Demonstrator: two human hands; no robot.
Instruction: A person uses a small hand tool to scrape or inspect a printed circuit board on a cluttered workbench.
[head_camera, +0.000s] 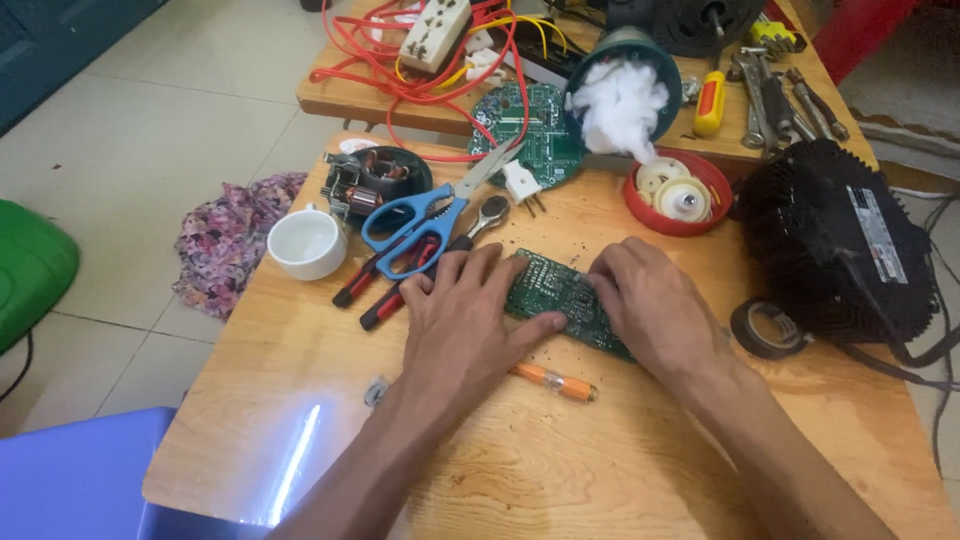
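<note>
A big wooden table (560, 460) holds everything. At its right edge sits a black ribbed box (835, 240). In the middle lies a green circuit board (553, 290), flat on the wood. The left hand (465, 320) rests open on the board's left end, thumb along its near edge. The right hand (650, 310) lies over its right end, fingers bent down onto it. Blue scissors (420, 225) and a white cup (307, 242) sit to the left. A small orange screwdriver (555, 382) lies just below the board.
</note>
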